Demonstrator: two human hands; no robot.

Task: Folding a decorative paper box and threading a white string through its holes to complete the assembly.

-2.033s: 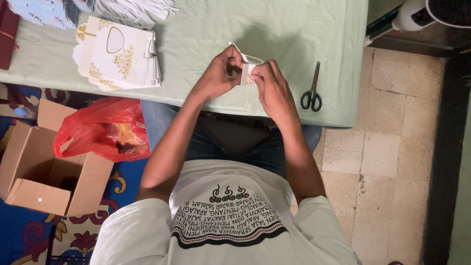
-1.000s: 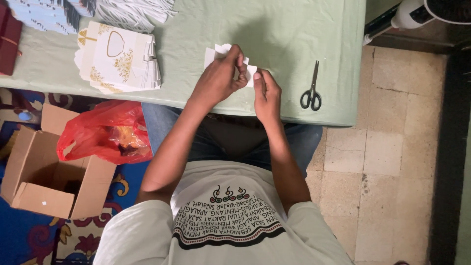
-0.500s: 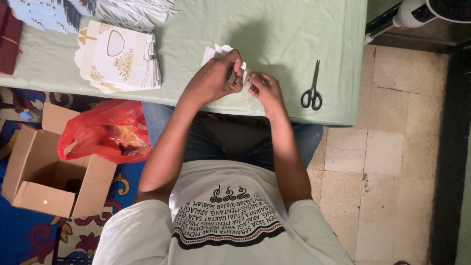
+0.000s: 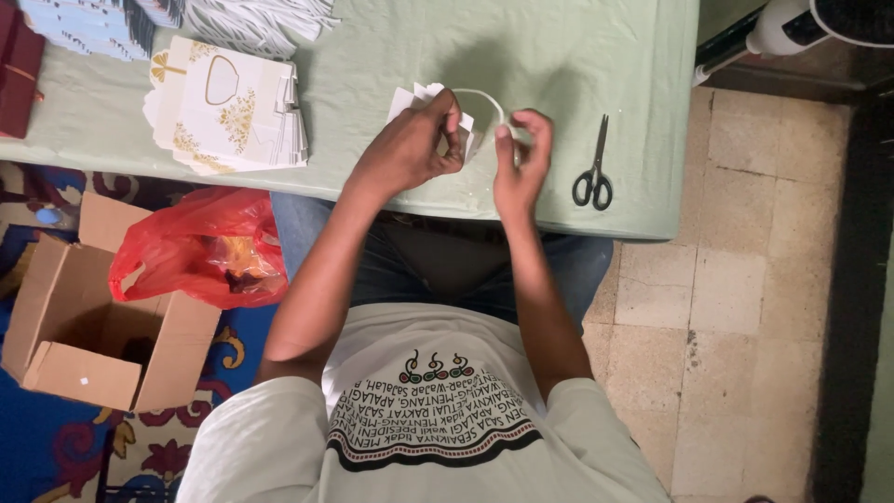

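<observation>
Both hands pinch shut: left hand [image 4: 410, 147] on folded white paper [image 4: 421, 97], right hand [image 4: 518, 158] on thin white strip [image 4: 482, 97]; threading seems underway, needing steady alignment.

left: bag stack [image 4: 233, 112] blocks | right: scissors [image 4: 593, 177] near (probably clear beyond) | ahead: open cloth [image 4: 559, 47]

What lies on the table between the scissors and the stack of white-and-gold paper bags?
In the head view, between the scissors and the paper bags: both hands, left hand and right hand, holding folded white paper.
</observation>
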